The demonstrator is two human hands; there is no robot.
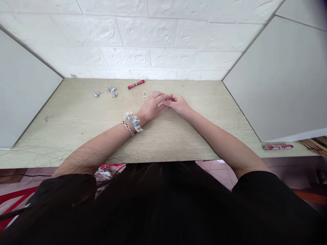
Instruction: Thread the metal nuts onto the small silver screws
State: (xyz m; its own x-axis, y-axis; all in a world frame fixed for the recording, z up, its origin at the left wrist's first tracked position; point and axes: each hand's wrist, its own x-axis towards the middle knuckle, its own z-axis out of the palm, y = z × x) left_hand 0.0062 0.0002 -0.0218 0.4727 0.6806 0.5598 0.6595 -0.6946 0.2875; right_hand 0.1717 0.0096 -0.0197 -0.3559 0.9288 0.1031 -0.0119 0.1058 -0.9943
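Both hands meet mid-counter (158, 143), fingertips together over 1 small metal piece (167, 99), mostly hidden, type unclear. Fingers: the left hand (152, 106) and right hand (178, 104) both look pinched on it; which carries the weight, can't tell.

Risks, my judgement: the piece is tiny and the grip is fingertips only, so a slip or uneven twist could drop it; it might then bounce or roll off the near edge. The left hand blocks the view of the bolt (144, 94) just beside its fingers on the left, so a sideways shift could knock that over. The loose scrunchie (134, 121) on the left wrist, next to a bracelet (127, 128), might snag small parts if dragged.

Pose: forearms angle in from both sides, elbows wide, making a V. Left hand palm down, knuckles up, fingers curled to the right; right hand mirrors it, thumb on the near side of the piece.

Around the fingers: 1 bolt (95, 93) and a bolt cluster (113, 91) well off left; red tube (136, 84) beyond and left; another red tube (278, 147) far right, nearer the body.
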